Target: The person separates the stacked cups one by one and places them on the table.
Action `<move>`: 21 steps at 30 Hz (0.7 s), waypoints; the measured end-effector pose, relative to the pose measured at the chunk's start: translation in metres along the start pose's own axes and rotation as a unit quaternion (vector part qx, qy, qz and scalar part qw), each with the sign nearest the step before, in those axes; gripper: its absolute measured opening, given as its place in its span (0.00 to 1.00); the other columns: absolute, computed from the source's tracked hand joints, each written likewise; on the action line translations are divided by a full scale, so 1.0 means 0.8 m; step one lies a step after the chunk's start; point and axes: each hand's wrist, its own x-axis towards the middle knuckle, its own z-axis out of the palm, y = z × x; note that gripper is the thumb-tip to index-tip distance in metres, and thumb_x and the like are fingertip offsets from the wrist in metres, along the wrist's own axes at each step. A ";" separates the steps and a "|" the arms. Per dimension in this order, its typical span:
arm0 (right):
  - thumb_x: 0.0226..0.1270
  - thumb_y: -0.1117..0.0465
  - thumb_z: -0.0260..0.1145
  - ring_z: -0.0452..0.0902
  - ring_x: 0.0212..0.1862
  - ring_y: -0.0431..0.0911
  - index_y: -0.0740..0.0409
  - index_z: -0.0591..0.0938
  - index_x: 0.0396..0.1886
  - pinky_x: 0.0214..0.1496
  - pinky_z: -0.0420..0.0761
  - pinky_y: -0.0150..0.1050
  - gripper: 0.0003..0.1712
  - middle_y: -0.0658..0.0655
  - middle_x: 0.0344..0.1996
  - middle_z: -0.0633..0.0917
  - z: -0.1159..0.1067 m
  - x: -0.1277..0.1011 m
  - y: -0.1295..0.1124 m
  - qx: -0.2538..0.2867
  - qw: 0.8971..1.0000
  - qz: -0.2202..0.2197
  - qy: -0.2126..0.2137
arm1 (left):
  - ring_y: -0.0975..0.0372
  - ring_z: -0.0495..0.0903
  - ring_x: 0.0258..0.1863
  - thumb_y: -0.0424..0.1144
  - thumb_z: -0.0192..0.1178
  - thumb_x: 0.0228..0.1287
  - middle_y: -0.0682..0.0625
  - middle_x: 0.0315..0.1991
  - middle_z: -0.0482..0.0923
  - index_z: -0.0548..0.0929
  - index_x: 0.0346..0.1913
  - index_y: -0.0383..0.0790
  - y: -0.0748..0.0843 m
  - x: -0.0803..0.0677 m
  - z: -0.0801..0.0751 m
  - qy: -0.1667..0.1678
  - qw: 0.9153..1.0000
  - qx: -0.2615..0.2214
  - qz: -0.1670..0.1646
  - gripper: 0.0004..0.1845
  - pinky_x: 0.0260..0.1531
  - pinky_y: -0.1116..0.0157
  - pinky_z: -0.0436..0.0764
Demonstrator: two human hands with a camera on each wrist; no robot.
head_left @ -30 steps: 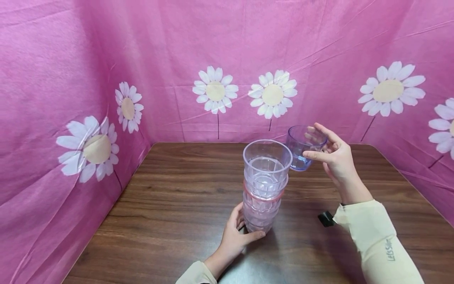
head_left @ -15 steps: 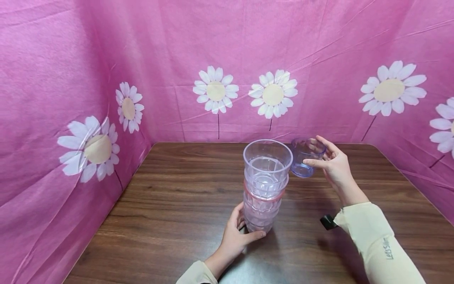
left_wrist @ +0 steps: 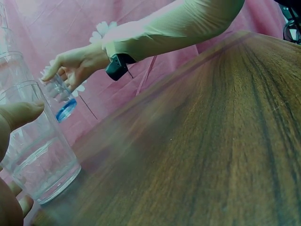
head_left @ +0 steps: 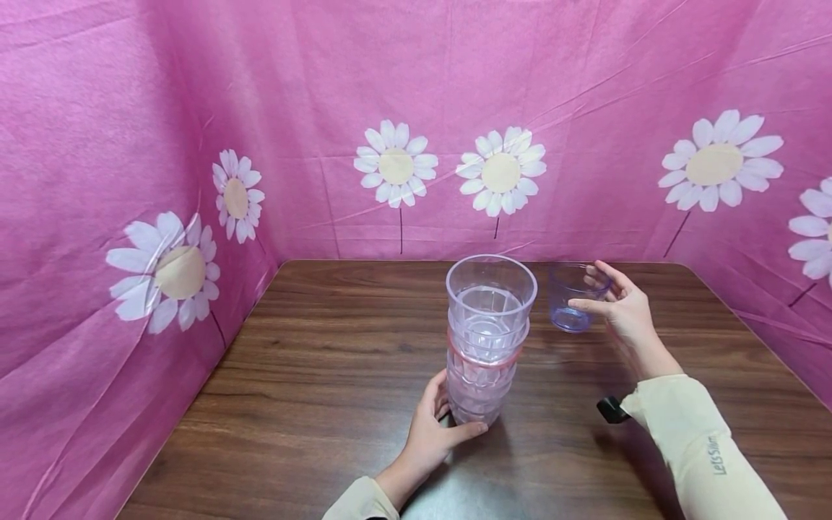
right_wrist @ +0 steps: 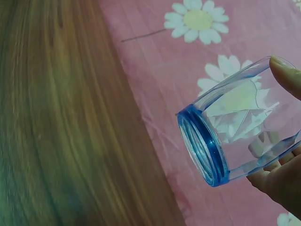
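Now the blue-tinted cup [head_left: 560, 300] is hanging lower and farther right than a second ago, being held above the worktop [head_left: 292, 375] towards its back right corner, a gap showing beside the stack of clear cups [head_left: 487, 343]. The right hand [head_left: 627, 310] is pinching the cup between thumb and fingers. The left hand [head_left: 430, 431] is gripping the stack's base as before, fingers wrapped round it; the stack is staying put, farther from the back edge.
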 end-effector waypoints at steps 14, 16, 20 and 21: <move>0.44 0.91 0.67 0.75 0.51 0.36 0.49 0.75 0.55 0.43 0.80 0.26 0.43 0.45 0.47 0.83 -0.045 0.003 0.002 -0.010 0.998 0.015 0.056 | 0.53 0.74 0.60 0.26 0.77 0.46 0.40 0.60 0.77 0.67 0.69 0.33 0.002 0.000 0.000 -0.002 1.000 -0.001 0.003 0.45 0.60 0.65 0.69; 0.43 0.91 0.67 0.74 0.51 0.36 0.49 0.75 0.55 0.42 0.81 0.27 0.44 0.46 0.48 0.82 -0.051 0.002 0.001 -0.009 0.998 0.014 0.066 | 0.54 0.74 0.60 0.26 0.77 0.46 0.40 0.60 0.77 0.67 0.68 0.33 0.003 0.000 0.000 -0.004 1.000 0.000 0.003 0.44 0.60 0.64 0.69; 0.42 0.91 0.68 0.73 0.52 0.36 0.54 0.72 0.63 0.43 0.79 0.24 0.48 0.46 0.49 0.79 -0.061 0.001 -0.001 -0.026 0.996 0.015 0.087 | 0.55 0.75 0.59 0.26 0.77 0.46 0.40 0.59 0.77 0.67 0.68 0.33 0.002 -0.001 0.000 -0.006 1.000 0.000 0.003 0.44 0.60 0.65 0.69; 0.42 0.91 0.68 0.73 0.52 0.36 0.55 0.71 0.65 0.43 0.79 0.24 0.49 0.46 0.50 0.78 -0.063 0.002 -0.001 -0.030 0.995 0.017 0.093 | 0.55 0.75 0.59 0.26 0.77 0.46 0.40 0.59 0.77 0.67 0.68 0.33 0.001 -0.001 -0.001 -0.006 1.000 -0.001 0.003 0.44 0.60 0.65 0.69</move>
